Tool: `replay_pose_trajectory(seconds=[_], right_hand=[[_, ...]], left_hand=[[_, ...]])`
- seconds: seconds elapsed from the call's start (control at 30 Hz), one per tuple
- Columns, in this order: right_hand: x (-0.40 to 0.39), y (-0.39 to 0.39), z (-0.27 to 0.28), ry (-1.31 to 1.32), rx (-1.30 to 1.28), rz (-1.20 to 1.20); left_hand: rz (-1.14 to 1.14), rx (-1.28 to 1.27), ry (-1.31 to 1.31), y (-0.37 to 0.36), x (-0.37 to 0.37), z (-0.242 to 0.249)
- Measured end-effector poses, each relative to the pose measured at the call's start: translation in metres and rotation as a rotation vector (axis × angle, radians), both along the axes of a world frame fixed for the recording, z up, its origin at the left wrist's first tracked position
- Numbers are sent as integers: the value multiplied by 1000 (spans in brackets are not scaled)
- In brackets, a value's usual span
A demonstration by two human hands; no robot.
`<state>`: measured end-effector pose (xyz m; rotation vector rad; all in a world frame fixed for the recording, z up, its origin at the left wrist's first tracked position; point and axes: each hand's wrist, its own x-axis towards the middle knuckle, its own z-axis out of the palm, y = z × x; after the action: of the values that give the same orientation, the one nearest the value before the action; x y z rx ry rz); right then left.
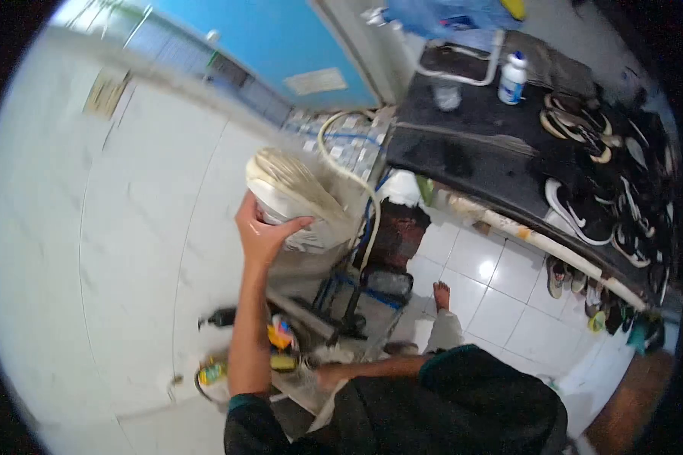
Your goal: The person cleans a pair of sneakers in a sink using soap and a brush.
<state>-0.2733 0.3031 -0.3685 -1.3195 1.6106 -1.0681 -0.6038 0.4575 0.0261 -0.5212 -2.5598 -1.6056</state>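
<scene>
My left hand (262, 231) is raised in front of the white wall, thumb and fingers closed around a shoe (288, 186). The shoe has a pale cream sole and a white side, and its far end is blurred. Lower down, my right hand (331, 375) is blurred beside a pale ledge, and its fingers cannot be made out. Close to it lie a yellow sponge (284, 362) and an orange and yellow packet (281, 335).
A black bench (463, 148) on the right bears several shoes (577, 212), a white bottle with a blue cap (513, 80) and a clear cup (447, 95). A cream hose (372, 205) curves down past a dark mat (395, 235). A blue door (258, 38) stands behind.
</scene>
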Motion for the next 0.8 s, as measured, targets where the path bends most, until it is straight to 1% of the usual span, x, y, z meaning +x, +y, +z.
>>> replay_pose_trajectory(seconds=[0.03, 0.07, 0.17, 0.27, 0.3, 0.4, 0.47, 0.53, 0.6, 0.7, 0.8], right_hand=[[-23, 34, 38, -34, -108, -29], [-39, 64, 67, -83, -128, -22], [-66, 96, 82, -147, -108, -34], [-89, 121, 84, -180, -98, -70], [-94, 129, 83, -190, -94, -82], [-114, 145, 77, -208, -80, -128], [-124, 153, 70, -216, -70, -149], [-136, 162, 67, -228, -54, -176], [-146, 172, 66, -237, -38, -199], [-158, 184, 68, -246, -16, -234], [-164, 183, 68, -255, -10, -265]], left_hand=[[-71, 104, -28, 24, -21, -22], [-73, 150, -37, 49, -40, -43], [-48, 274, -55, 118, -72, -92], [-27, 170, -134, 172, -97, -113], [-42, 106, -148, 188, -106, -116], [-279, -185, -285, 248, -139, -102], [-321, -619, -150, 299, -163, -114], [-246, -887, -29, 349, -160, -145], [-286, -880, -65, 369, -161, -218], [-307, -1005, -110, 378, -142, -241], [-330, -927, -165, 365, -139, -240]])
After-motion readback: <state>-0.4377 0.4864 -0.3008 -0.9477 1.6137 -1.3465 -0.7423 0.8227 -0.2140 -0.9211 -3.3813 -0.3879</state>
